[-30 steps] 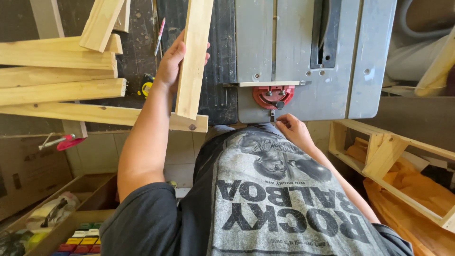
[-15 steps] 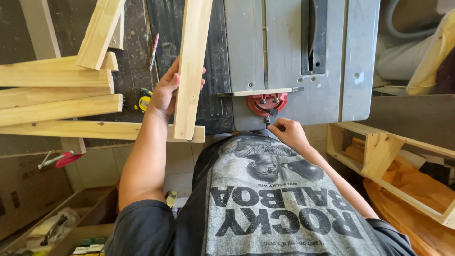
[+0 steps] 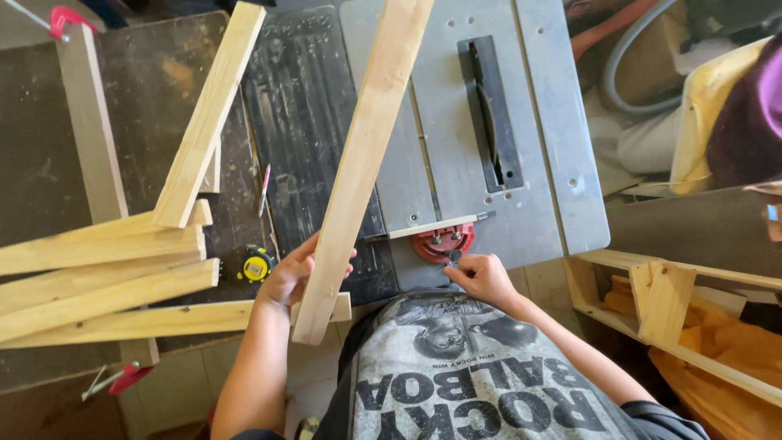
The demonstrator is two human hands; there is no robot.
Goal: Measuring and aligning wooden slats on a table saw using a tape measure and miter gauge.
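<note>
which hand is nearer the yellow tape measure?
Left. The left hand grips the long wood strip just right of the yellow tape measure. The right hand is farther right, at the red knob.

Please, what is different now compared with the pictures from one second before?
The plank in the left hand has tilted, its far end leaning right over the saw table. The left hand still grips it; the right hand stays at the red knob. The stacked planks have not moved.

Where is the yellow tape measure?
The tape measure lies on the dark bench at lower left in the head view, just left of the left hand holding the plank, right of the stacked boards.
</note>
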